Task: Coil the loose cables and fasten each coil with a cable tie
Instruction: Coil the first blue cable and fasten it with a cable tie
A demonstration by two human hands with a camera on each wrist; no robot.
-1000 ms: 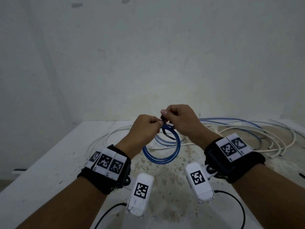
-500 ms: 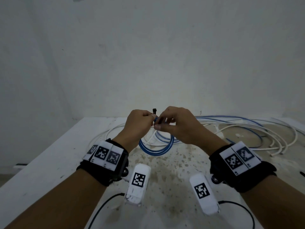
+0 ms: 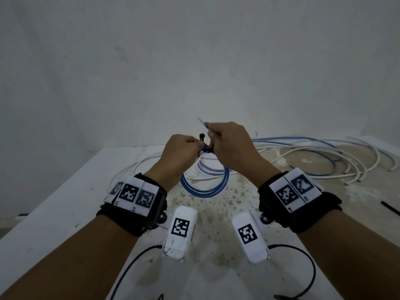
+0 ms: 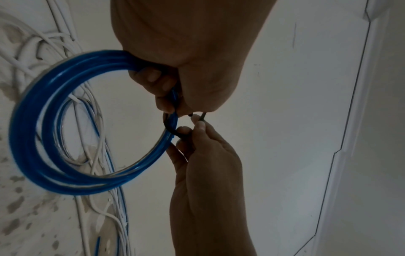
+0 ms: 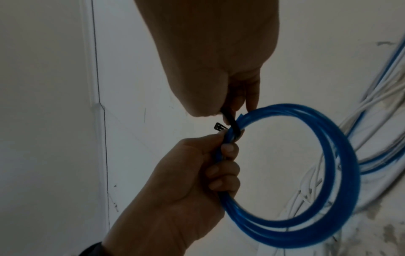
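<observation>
A blue cable coil (image 3: 203, 187) hangs above the table, held at its top by both hands. My left hand (image 3: 184, 150) grips the bundled strands of the blue coil (image 5: 306, 173) with curled fingers. A black cable tie (image 5: 232, 124) wraps round the strands beside that grip, its square head (image 3: 201, 136) sticking up by the left thumb. My right hand (image 3: 227, 137) pinches the tie's tail, whose tip (image 3: 201, 121) pokes out above the knuckles. In the left wrist view the tie loop (image 4: 173, 128) circles the blue coil (image 4: 65, 131) between the two hands.
Loose white and blue cables (image 3: 324, 156) sprawl across the back of the stained white table (image 3: 54, 213), reaching the right side. A black cable tie (image 3: 389, 207) lies near the right edge. A wall stands close behind the table.
Both hands and the coil have risen slightly. The right hand has moved up and away from the left, drawing the tie's tail out above its knuckles.
</observation>
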